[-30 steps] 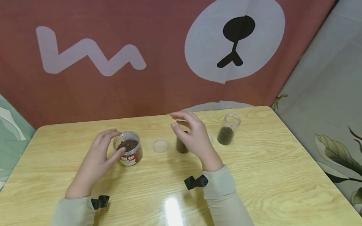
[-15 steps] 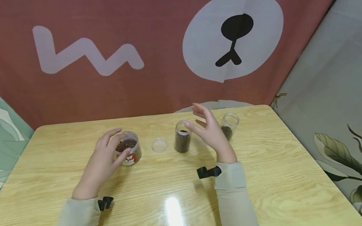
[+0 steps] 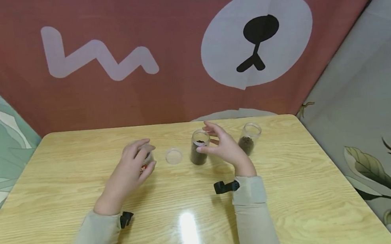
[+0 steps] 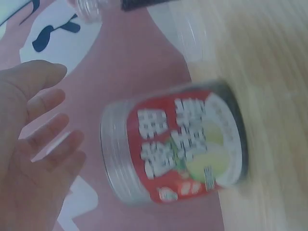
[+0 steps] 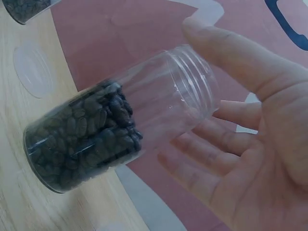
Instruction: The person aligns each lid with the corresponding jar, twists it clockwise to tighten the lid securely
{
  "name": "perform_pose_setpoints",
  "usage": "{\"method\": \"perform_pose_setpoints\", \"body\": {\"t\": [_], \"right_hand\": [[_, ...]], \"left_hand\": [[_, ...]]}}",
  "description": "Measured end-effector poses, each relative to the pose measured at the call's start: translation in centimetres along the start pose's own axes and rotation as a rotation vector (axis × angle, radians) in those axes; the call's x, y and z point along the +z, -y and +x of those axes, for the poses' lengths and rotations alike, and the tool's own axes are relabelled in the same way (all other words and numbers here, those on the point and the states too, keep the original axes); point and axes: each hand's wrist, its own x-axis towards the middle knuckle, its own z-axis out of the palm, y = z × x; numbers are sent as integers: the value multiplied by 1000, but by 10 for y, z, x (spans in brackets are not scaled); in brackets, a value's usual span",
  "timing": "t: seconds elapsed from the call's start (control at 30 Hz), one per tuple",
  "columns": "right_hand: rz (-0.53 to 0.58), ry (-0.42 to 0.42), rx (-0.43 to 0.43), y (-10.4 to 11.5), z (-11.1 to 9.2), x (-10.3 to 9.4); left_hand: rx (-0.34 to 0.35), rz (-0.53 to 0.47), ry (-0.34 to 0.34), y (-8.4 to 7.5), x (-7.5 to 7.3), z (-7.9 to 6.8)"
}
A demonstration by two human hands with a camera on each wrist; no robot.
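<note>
My left hand [image 3: 126, 175] is over a squat clear jar with a red label [image 4: 178, 144]. In the left wrist view its fingers are relaxed and a gap shows between them and the jar's mouth. The head view has this hand covering most of that jar. At a taller clear jar [image 5: 82, 134], partly filled with dark seeds or beans, my right hand [image 3: 228, 148] reaches around the open mouth. Its thumb is on the near side and its loosely bent fingers on the far side, right at the rim. This jar stands upright and lidless.
A clear round lid [image 3: 174, 156] lies flat between the two jars. Farther right stands another open clear jar [image 3: 246, 144] with dark contents. The wooden table [image 3: 295, 191] meets a red printed cloth [image 3: 178, 92] at its back edge.
My left hand has shifted rightward over the red-labelled jar. My right hand went right, past the tall jar, then lowered its thumb and fingers around that jar's top.
</note>
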Motion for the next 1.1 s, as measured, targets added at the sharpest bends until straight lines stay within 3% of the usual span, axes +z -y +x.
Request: {"method": "perform_pose_setpoints", "body": {"t": [0.2,0.53,0.9,1.1], "right_hand": [[-36,46,19,-3,0,1],[-60,41,58,-9,1,-1],[-148,38,68,-19,5,2],[-144,46,52,-23,5,1]], "left_hand": [[5,-2,69,-12,14,3],[-126,-44,237,-32,34,17],[-273,-46,322,-26,50,28],[-384,-82,447,-25,56,34]]}}
